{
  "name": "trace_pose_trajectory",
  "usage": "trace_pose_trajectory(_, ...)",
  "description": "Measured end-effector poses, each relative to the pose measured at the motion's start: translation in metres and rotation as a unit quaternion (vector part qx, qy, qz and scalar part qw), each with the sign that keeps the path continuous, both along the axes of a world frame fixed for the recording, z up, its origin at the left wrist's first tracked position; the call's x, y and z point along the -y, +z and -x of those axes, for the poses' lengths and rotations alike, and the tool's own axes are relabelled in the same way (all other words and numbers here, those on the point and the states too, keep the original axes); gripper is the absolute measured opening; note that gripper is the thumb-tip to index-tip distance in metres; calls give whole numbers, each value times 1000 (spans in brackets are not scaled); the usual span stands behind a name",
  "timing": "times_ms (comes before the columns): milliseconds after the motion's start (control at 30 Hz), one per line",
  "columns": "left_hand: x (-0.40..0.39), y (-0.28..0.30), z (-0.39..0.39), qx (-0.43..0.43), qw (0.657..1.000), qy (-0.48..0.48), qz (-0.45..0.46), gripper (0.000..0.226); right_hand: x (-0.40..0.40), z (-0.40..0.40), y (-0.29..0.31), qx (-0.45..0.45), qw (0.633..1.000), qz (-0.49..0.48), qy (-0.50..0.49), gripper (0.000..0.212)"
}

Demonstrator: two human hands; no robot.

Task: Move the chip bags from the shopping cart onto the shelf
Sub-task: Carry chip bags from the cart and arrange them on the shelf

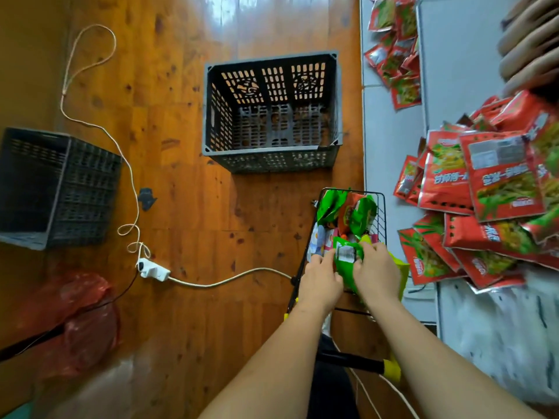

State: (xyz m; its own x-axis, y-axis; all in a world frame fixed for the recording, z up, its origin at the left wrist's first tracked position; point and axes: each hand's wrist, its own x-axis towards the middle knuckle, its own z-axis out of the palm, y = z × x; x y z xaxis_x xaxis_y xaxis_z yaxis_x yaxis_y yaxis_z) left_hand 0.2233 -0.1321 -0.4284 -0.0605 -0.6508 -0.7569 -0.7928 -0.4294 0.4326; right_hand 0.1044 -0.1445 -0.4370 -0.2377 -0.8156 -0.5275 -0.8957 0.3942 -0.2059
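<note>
1. Green chip bag [348,261] sits pinched between my left hand [320,281] and right hand [376,275], low in the shopping cart [381,213]
2. Slick foil could slip free on lifting
3. Red packets [484,189] crowd the shelf [390,140]; mine may slide off

The one camera sits on my head and looks steeply down past my forearms at the wooden floor [187,207]. My hands are near, low in the middle of the wide-angle view, over the shopping cart [379,213]. The shelf [390,152] runs along the right edge, bent by the lens.
</note>
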Motion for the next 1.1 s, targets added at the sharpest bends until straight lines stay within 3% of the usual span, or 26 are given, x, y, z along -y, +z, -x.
trace_pose_trajectory(200, 27, 73, -13, -3, 998, -66, 23, 86, -2, -3, 79, 42, 999, 18, 12, 48)
trace_pose_trajectory(333, 42, 130, -35, 12, 990, -128, 50, 107, -2, -12, 140, 114, 992, 40, 37, 59)
trace_pose_trajectory(467, 48, 197, -65, 29, 974, -215, 67, 118, -6, -26, 216, 184, 977, 79, 80, 55)
trace_pose_trajectory(533, 43, 236, -80, 24, 958, -270, 95, 111, -14, -39, 263, 218, 967, 100, 82, 53)
trace_pose_trajectory(600, 30, 276, -91, -6, 946, -296, 130, 90, -28, -55, 312, 242, 959, 138, 58, 48)
trace_pose_trajectory(733, -12, 338, -111, -148, 964, -188, 119, 41, -70, -89, 389, 277, 919, 279, -37, 47)
trace_pose_trajectory(800, -34, 361, -119, -202, 958, -161, 121, 36, -93, -102, 413, 247, 904, 343, -66, 50)
trace_pose_trajectory(867, -53, 382, -123, -245, 948, -152, 134, 32, -119, -111, 428, 152, 901, 398, -87, 49)
trace_pose_trajectory(967, -84, 412, -120, -307, 935, -136, 117, 29, -171, -114, 444, 65, 873, 441, -197, 67)
trace_pose_trajectory(1033, -109, 426, -113, -345, 925, -130, 92, 35, -213, -109, 449, 76, 855, 425, -287, 82)
trace_pose_trajectory(1100, -136, 440, -99, -372, 918, -122, 58, 41, -258, -99, 457, 177, 828, 382, -370, 91)
